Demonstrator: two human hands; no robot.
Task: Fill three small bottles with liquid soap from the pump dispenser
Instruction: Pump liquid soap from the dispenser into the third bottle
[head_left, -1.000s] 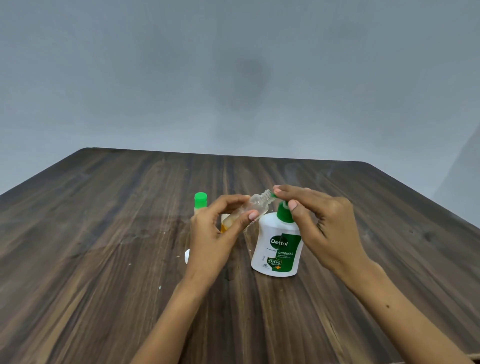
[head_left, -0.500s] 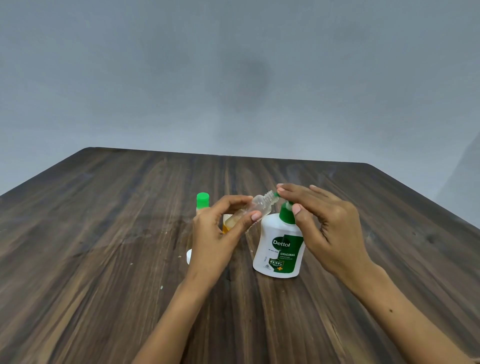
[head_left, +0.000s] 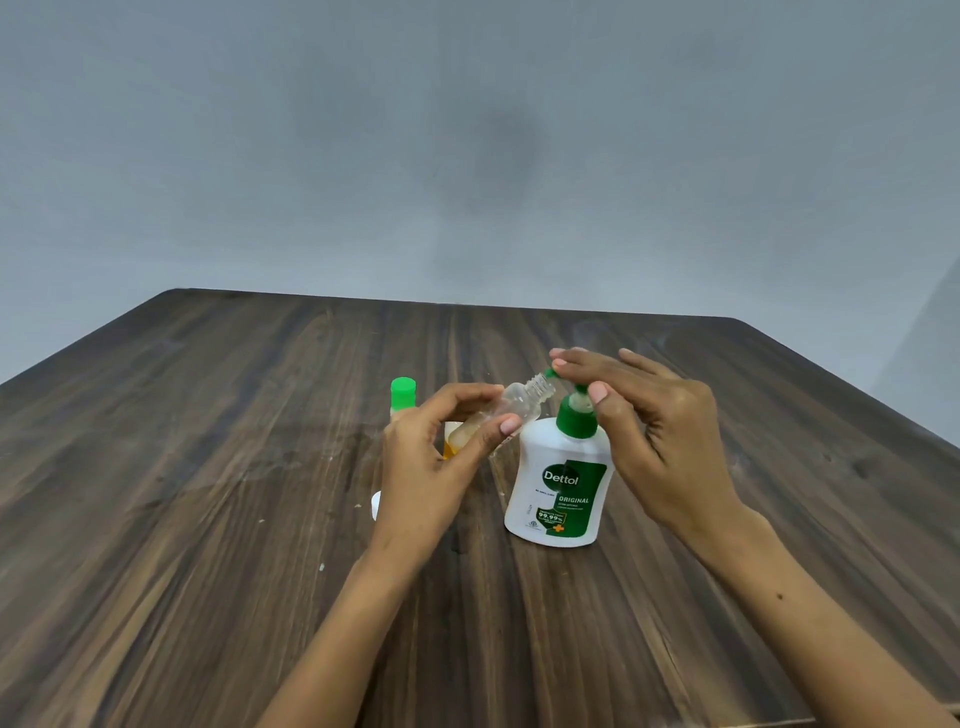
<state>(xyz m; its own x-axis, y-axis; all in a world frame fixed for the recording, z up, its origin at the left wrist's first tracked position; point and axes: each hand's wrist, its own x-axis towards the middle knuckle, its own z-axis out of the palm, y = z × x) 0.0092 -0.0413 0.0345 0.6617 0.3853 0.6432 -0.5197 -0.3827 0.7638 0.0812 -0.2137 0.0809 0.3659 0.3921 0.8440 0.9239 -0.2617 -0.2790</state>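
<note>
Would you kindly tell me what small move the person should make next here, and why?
Probably press the green pump head down with the right hand. Its straight fingers already rest on top, and the left hand holds the small clear plastic bottle tilted with its open threaded neck at the spout of the white Dettol dispenser. Only a little amber liquid shows inside the bottle.

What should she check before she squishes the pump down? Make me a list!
1. Small bottle gripped by the left hand: ok.
2. Bottle mouth open, no cap on: ok.
3. Mouth right at the pump spout: ok, it sits close beside it; exact lining-up cannot tell.
4. Right hand fingers on top of the pump: ok.
5. Dettol dispenser standing upright on the table: ok.
6. Room left in the bottle: ok, amber soap only at the bottom.
</note>
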